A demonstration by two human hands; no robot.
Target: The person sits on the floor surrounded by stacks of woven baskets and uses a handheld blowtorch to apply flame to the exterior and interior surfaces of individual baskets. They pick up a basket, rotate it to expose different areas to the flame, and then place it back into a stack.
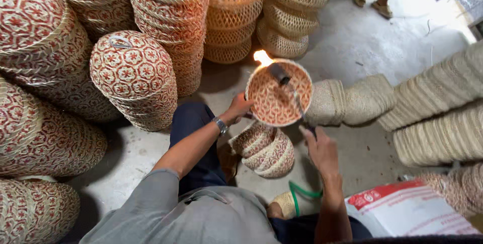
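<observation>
A: What can't you make out here?

B: Your right hand [320,149] is closed around the handle of the torch [292,93], but the grip itself is hidden behind your fingers. The green hose [302,193] at lower centre disappears under your arm. Your left hand [239,108] clamps the near rim of the round woven basket [274,98]; its fingertips are tucked behind the edge.

A: Where is the basket, and how does the torch lie?

B: The basket sits at centre frame, its opening turned up toward you, red-and-cream weave showing inside. The torch's long axis runs from your right hand at lower right up to the upper left, across the basket's mouth, with the flame [261,57] at the far rim.

A: Anything cut off?

B: A stack of nested baskets [264,148] lies just below. At the top right, a person's sandalled feet [371,2] show, the body cut by the frame.
</observation>
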